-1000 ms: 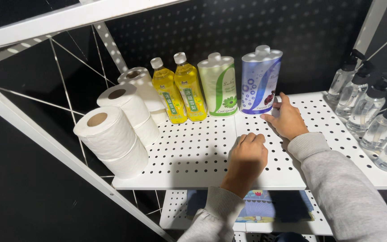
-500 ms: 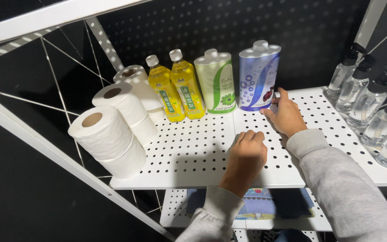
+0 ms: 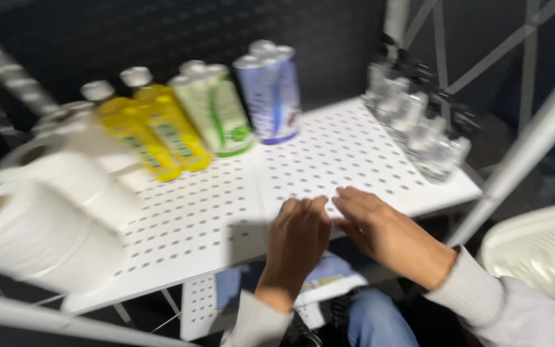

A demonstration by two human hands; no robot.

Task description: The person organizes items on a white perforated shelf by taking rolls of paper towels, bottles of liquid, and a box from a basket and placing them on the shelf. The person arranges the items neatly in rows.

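figure: head view, blurred by camera motion. my left hand (image 3: 297, 241) rests knuckles-up on the near edge of the white perforated shelf (image 3: 220, 205), fingers curled under and pressed together, holding nothing. my right hand (image 3: 387, 234) lies just beside it, touching or nearly touching it, fingers loosely extended over the shelf edge and empty.

change since a second ago: the right hand then sat at the base of the blue-and-white canister (image 3: 271, 90) at the far side of the shelf; it has since withdrawn to the near edge, and the canister stands upright, well apart from both hands, with nothing touching it. the left hand has stayed roughly where it was. i read this as the canister having been released in its place beside the green-and-white canister (image 3: 216, 106). the view has also swung to the right.

surroundings: two yellow drink bottles (image 3: 142, 122) stand left of the canisters; toilet paper rolls (image 3: 40, 212) are stacked at the left end; a cluster of clear pump bottles (image 3: 419, 128) fills the right end, detail lost to blur. a pale woven chair (image 3: 541, 257) shows at the near right. a lower shelf (image 3: 207, 302) carries a flat coloured item i cannot identify.
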